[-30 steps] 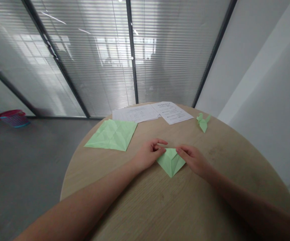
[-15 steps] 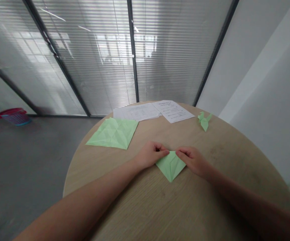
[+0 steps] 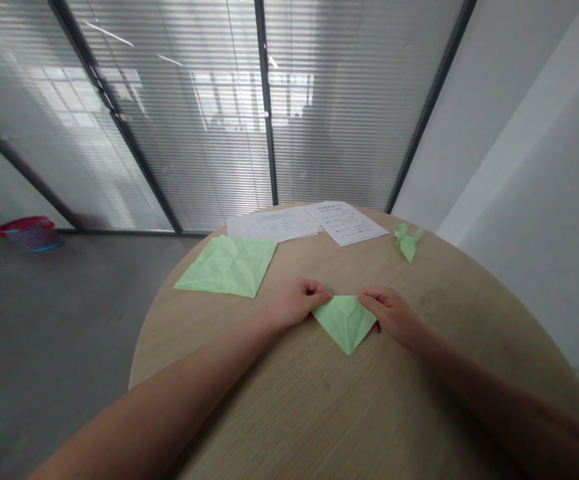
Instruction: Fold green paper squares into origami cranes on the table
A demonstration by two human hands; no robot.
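Between my hands is a folded piece of light green paper (image 3: 347, 323), its tip pointing toward me and its flat edge at the top. My left hand (image 3: 299, 303) pinches its upper left corner, thumb on top. On the upper right corner, my right hand (image 3: 389, 312) is closed the same way, with fingers behind the paper. Creases run down the middle of the folded paper to the tip. Left of my hands, a flat creased green sheet (image 3: 229, 265) lies on the table. A small green origami figure (image 3: 407, 242) rests at the far right.
White printed sheets (image 3: 352, 223) lie along the far edge of the round wooden table (image 3: 279, 413). A red and blue plastic basket (image 3: 32, 233) stands on the floor at the left. Behind the table is a glass partition with blinds (image 3: 209, 167); a white wall (image 3: 529, 173) is on the right.
The folded paper came slightly toward me, then moved back up and a little right. My left fingers, spread a second ago, have closed on its corner. My right hand has shifted slightly right.
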